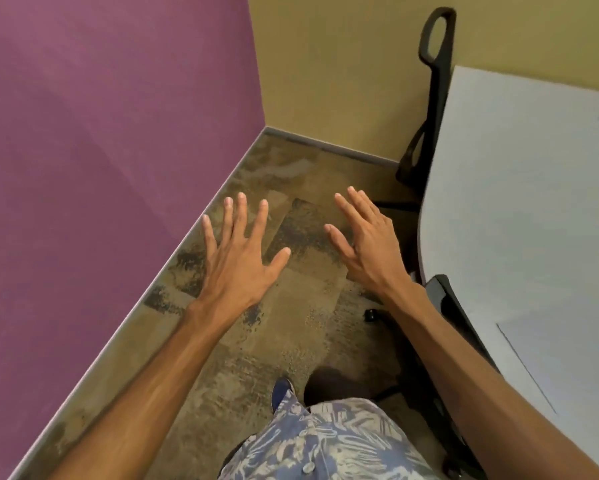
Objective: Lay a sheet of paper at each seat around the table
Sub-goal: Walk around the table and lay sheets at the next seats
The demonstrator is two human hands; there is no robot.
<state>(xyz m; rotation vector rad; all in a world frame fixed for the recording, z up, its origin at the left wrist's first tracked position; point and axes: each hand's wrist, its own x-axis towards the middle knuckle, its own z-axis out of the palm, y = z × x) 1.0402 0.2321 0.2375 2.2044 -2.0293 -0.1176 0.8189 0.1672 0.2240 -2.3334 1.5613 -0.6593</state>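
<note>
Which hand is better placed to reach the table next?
Right. The right hand hovers open beside the table edge, while the left hand, also empty, is nearer the purple wall.

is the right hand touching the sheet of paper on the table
Apart. In the head view the right hand is spread open over the carpet, while the sheet of paper lies on the table, off to the right.

We hold both bare arms stretched forward, left hand (237,258) and right hand (367,242) palm-down, fingers spread, gripping nothing.
</note>
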